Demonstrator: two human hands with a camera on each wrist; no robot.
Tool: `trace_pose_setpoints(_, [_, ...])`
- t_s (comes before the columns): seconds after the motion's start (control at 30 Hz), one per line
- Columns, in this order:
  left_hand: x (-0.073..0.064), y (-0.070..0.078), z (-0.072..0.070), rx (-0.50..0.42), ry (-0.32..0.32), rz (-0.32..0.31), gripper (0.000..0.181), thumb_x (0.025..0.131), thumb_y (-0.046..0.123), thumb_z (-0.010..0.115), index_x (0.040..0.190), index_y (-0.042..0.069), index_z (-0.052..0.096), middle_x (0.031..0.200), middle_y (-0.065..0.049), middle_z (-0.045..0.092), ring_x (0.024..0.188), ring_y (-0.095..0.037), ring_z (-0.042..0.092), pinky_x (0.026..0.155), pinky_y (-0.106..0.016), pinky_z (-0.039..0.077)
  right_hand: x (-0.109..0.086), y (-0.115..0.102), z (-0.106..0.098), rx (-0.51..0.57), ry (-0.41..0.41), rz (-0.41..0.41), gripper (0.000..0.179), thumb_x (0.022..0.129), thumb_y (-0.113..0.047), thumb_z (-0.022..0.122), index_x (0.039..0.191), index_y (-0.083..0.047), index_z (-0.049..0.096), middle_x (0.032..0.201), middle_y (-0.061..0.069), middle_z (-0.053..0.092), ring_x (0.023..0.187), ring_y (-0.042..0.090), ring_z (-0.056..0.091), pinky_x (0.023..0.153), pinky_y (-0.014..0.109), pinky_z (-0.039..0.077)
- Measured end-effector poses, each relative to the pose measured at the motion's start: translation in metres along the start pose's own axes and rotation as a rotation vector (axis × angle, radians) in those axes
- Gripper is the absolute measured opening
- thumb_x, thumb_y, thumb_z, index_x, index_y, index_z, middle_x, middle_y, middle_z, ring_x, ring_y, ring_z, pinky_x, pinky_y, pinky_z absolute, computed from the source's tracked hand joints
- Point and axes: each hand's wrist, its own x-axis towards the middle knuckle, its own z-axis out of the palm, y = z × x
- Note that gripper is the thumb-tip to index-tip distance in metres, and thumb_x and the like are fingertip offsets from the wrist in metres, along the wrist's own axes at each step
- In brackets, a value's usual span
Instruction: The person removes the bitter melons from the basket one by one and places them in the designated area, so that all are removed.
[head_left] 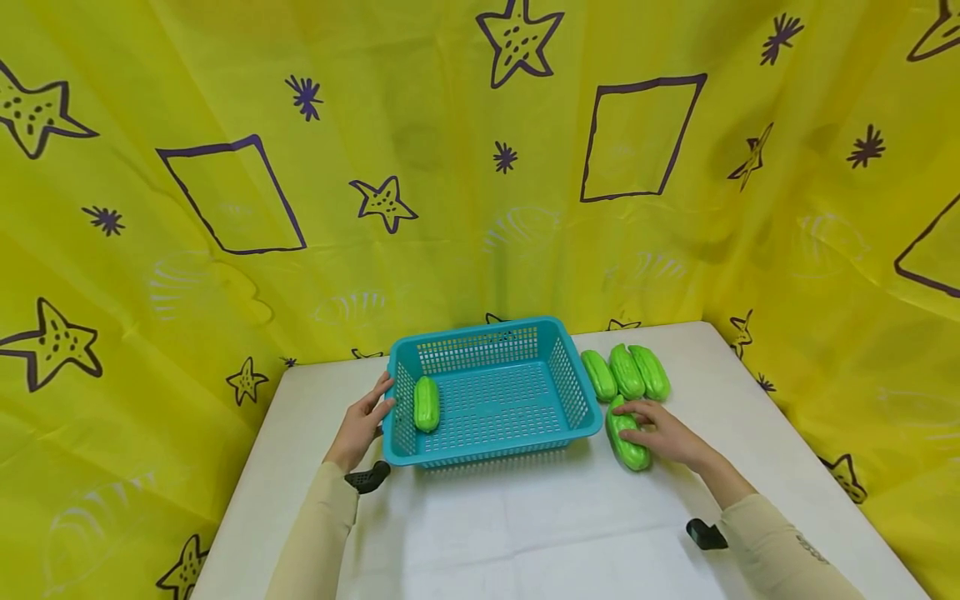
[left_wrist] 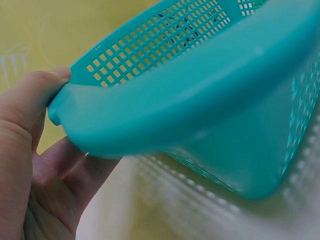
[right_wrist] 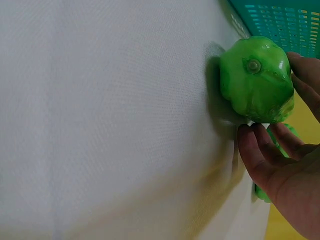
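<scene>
A teal plastic basket (head_left: pixel 491 446) with perforated walls stands on the table. My left hand (head_left: pixel 363 423) grips its left rim, the thumb over the top and the other fingers underneath in the left wrist view. Inside the basket, near its left wall, lies a glossy green ribbed gourd (head_left: pixel 427 404). To the right of the basket my right hand (head_left: pixel 662 430) holds another green gourd (right_wrist: pixel 255 80) between thumb and fingertips, close over the white tabletop. Its rounded end with a small nub faces the right wrist camera.
Beyond the right hand, three more green gourds (head_left: pixel 627 372) lie side by side near the table's back edge. A yellow curtain (head_left: pixel 442 275) printed with stars and shells hangs behind and along both sides of the white table (head_left: pixel 480 533).
</scene>
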Motion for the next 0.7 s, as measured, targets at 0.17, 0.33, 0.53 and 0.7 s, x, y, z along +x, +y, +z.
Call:
trace_pose_setpoints(0.17, [-0.0003, 0.0005, -0.0002, 0.008, 0.004, -0.002, 0.054, 0.103, 0.03, 0.051, 0.153, 0.02, 0.035, 0.16, 0.018, 0.018, 0.149, -0.022, 0.014, 0.105, -0.05, 0.041, 0.001, 0.0026, -0.0005, -0.017, -0.011, 0.026, 0.038, 0.093, -0.023, 0.068, 0.127, -0.006, 0.061, 0.13, 0.019, 0.053, 0.116, 0.043, 0.05, 0.096, 0.061, 0.043])
trace_pose_setpoints(0.33, [-0.001, 0.0009, -0.0007, 0.003, 0.003, 0.002, 0.053, 0.103, 0.029, 0.051, 0.153, 0.02, 0.035, 0.16, 0.018, 0.018, 0.149, -0.021, 0.014, 0.105, -0.05, 0.041, 0.0022, 0.0043, -0.0013, -0.017, -0.018, 0.051, 0.041, 0.093, -0.026, 0.069, 0.128, -0.008, 0.06, 0.132, 0.019, 0.053, 0.114, 0.041, 0.051, 0.094, 0.059, 0.044])
trace_pose_setpoints(0.53, [-0.0012, 0.0014, 0.0001, -0.002, -0.001, 0.001, 0.054, 0.103, 0.029, 0.051, 0.153, 0.019, 0.035, 0.16, 0.018, 0.018, 0.148, -0.021, 0.014, 0.105, -0.05, 0.042, 0.0022, 0.0036, -0.0005, 0.002, -0.02, 0.043, 0.041, 0.093, -0.025, 0.069, 0.128, -0.006, 0.059, 0.133, 0.021, 0.052, 0.117, 0.045, 0.049, 0.096, 0.063, 0.042])
trace_pose_setpoints(0.7, [-0.0008, 0.0015, 0.0, 0.002, -0.003, 0.0, 0.053, 0.103, 0.028, 0.051, 0.153, 0.019, 0.035, 0.159, 0.018, 0.018, 0.148, -0.022, 0.016, 0.104, -0.05, 0.042, 0.0003, -0.0025, -0.0077, 0.007, -0.022, 0.058, 0.043, 0.093, -0.025, 0.068, 0.13, -0.005, 0.058, 0.135, 0.022, 0.051, 0.12, 0.048, 0.048, 0.095, 0.062, 0.044])
